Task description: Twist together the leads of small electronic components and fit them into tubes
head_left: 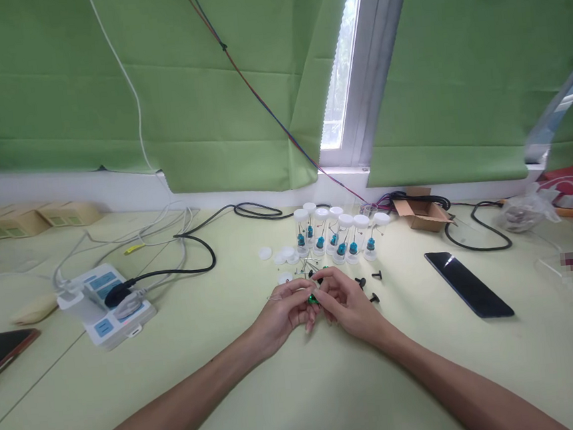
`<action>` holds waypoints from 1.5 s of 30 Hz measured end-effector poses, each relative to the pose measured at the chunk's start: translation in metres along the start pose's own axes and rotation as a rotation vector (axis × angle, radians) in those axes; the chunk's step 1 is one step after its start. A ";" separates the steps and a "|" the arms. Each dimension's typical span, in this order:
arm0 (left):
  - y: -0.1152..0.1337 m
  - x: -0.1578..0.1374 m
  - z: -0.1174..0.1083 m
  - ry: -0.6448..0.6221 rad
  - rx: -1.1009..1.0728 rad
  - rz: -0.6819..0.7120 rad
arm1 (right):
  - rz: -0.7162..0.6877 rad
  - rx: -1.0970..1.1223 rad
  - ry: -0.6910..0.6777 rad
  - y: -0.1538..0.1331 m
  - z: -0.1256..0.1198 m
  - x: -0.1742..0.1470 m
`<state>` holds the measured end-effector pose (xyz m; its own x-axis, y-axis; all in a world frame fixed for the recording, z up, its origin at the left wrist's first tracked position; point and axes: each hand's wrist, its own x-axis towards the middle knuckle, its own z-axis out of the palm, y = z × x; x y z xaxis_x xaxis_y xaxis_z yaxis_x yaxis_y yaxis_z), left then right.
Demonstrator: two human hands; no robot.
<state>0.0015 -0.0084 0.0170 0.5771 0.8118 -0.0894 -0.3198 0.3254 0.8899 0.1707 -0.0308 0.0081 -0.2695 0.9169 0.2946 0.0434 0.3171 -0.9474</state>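
My left hand (281, 312) and my right hand (349, 303) meet at the middle of the table, fingertips pinched together around a small shiny green part (312, 299). Fingers cover most of it, so its kind does not show. Just beyond them lie thin metal pins (309, 264) and flat white discs (286, 254). Beside my right hand are several small black flanged pieces (375, 298). Further back, several clear tubes with white caps (346, 221) stand upright in a cluster, each with a blue piece (341, 248) and a thin rod inside.
A black phone (468, 284) lies to the right, behind it an open cardboard box (423, 213). On the left is a white power strip (126, 329) with plugs and cables. A black cable (209, 248) loops across the back. Green blinds (236, 99) hang behind the table.
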 end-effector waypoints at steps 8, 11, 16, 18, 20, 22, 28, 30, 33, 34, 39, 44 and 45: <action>0.000 0.000 0.000 -0.003 0.001 0.000 | -0.021 -0.008 -0.004 0.000 0.000 0.001; -0.001 0.001 -0.001 -0.002 0.007 -0.003 | -0.021 -0.018 -0.003 0.001 0.000 0.001; -0.002 0.001 -0.002 -0.007 0.017 0.004 | -0.021 -0.017 0.002 0.002 0.000 0.002; -0.002 0.000 -0.001 -0.005 0.018 0.009 | -0.017 -0.011 0.002 0.002 0.000 0.002; -0.002 0.000 0.000 -0.004 0.018 0.012 | -0.010 -0.005 0.000 0.002 0.000 0.001; -0.002 0.000 0.000 -0.003 0.018 0.015 | -0.006 0.000 0.002 0.002 0.000 0.001; -0.002 0.001 0.000 -0.007 0.020 0.022 | 0.016 -0.011 0.015 0.004 0.000 0.001; -0.002 0.001 0.000 -0.005 0.014 0.022 | 0.024 -0.022 0.021 0.004 -0.001 0.001; -0.002 0.001 -0.001 0.011 -0.001 0.010 | 0.014 -0.025 0.039 0.004 -0.001 0.002; -0.002 0.001 -0.001 0.017 -0.004 0.006 | 0.005 -0.022 0.043 0.003 -0.001 0.002; 0.000 0.000 -0.001 0.010 -0.006 -0.003 | -0.009 -0.015 0.031 0.004 0.000 0.001; 0.000 0.001 0.000 0.011 -0.003 0.003 | 0.022 -0.010 0.019 0.005 0.000 0.001; 0.000 0.001 0.000 0.008 -0.003 0.005 | 0.028 -0.011 0.018 0.005 0.000 0.001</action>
<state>0.0024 -0.0077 0.0166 0.5695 0.8172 -0.0887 -0.3248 0.3229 0.8890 0.1708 -0.0279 0.0035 -0.2502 0.9297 0.2702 0.0617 0.2939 -0.9539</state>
